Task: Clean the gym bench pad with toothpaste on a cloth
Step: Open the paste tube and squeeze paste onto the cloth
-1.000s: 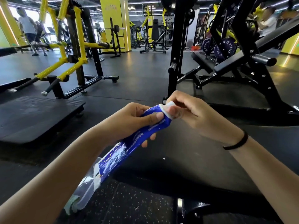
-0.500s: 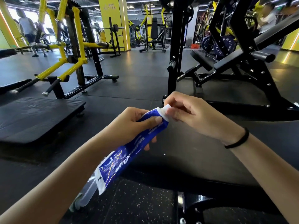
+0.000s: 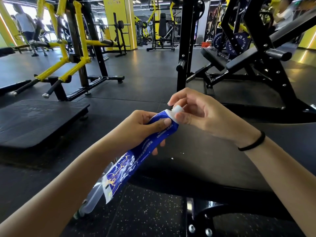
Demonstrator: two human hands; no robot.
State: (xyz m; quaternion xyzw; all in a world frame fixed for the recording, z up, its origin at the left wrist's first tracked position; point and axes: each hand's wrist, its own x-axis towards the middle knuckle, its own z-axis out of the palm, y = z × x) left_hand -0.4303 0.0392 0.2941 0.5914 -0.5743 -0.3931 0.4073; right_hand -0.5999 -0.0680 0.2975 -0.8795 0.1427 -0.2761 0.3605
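The toothpaste tube (image 3: 145,151), likely soft and light, is held above the bench pad (image 3: 222,159), gripped near its stiffer top by the left hand (image 3: 136,127). Its cap (image 3: 177,109) is pinched by the right hand (image 3: 205,115).

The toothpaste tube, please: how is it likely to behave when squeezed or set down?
The toothpaste tube looks soft: its tail is flattened, so it likely dents under the grip of the left hand while the right hand pinches the cap. Its glossy skin may be slippery. That flat tail should stop it rolling.
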